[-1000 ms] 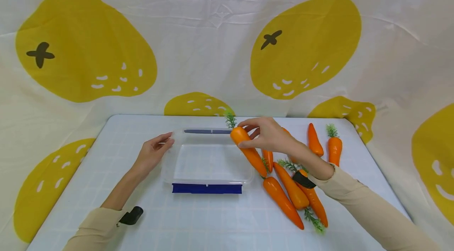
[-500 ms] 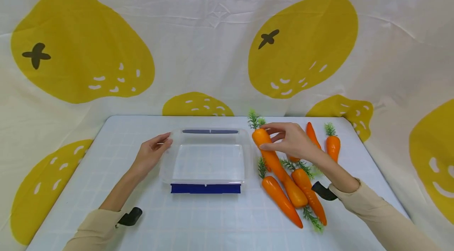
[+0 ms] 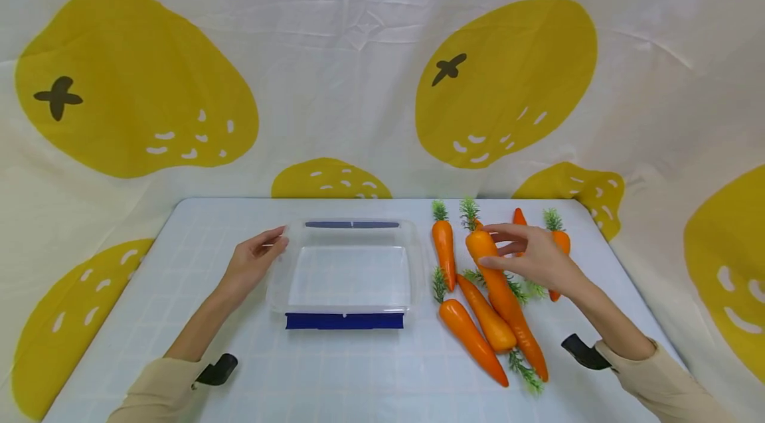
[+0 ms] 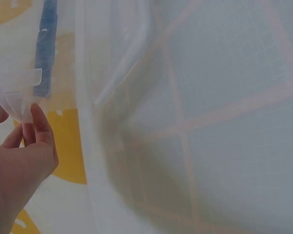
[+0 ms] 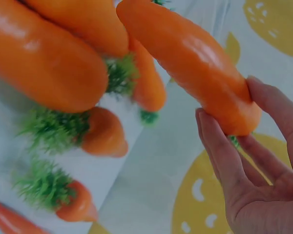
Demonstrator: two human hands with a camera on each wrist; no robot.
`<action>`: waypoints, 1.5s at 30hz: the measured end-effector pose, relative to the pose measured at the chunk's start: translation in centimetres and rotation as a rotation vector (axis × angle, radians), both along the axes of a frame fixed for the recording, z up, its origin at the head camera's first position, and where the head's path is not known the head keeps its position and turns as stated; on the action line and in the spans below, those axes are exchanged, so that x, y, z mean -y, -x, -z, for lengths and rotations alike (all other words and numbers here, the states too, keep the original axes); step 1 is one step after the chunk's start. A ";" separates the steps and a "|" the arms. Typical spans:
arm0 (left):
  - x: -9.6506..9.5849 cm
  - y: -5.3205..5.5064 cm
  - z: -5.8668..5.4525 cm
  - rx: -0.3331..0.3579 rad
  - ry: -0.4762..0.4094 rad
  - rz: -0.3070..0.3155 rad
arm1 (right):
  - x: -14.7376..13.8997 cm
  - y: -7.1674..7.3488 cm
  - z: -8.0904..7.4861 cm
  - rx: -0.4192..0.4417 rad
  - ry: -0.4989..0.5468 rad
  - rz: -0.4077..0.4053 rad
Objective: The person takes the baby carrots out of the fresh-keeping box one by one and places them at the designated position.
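Note:
A clear plastic food container (image 3: 346, 309) with blue clips at front and back stands mid-table. At its back left corner my left hand (image 3: 254, 265) pinches the rim; in the left wrist view, the thumb and fingers of the left hand (image 4: 24, 156) are around the clear corner. My right hand (image 3: 534, 257) holds an orange carrot (image 3: 483, 252) near its leafy end, over the other carrots to the container's right. In the right wrist view, the held carrot (image 5: 195, 58) tilts away from the fingertips. Its lower end overlaps other carrots in the head view.
Several carrots lie right of the container: one upright in line (image 3: 443, 250), a front carrot (image 3: 475, 342), and a back right carrot (image 3: 560, 242) partly behind my right hand. A lemon-print cloth (image 3: 335, 91) hangs behind the table (image 3: 335, 376).
My right hand has moved right with the carrot, from the container's right edge to over the carrots. A carrot at the back left of the group is uncovered. My left hand stays at the corner.

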State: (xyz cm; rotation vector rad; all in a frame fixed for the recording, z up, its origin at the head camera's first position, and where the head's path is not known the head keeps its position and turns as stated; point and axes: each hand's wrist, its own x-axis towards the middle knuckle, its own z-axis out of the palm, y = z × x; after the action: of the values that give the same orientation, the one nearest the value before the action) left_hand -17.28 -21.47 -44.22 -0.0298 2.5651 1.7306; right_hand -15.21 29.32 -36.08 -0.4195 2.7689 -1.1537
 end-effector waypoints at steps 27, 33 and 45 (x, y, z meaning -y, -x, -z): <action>0.0 0.0 0.1 0.005 0.034 0.003 | -8.2 -4.4 3.8 0.117 -0.126 0.133; -0.1 -0.1 0.0 0.015 0.012 0.006 | -8.8 -4.9 5.1 0.186 -0.124 0.153; 0.0 -0.1 0.0 -0.003 -0.013 0.011 | -9.0 -5.1 6.7 0.220 -0.137 0.124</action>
State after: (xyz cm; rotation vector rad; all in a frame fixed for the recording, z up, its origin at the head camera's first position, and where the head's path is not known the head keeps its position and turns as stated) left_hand -17.19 -21.48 -44.18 -0.0129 2.5508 1.7454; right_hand -10.14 38.27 -42.77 -0.1007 2.6887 -0.9609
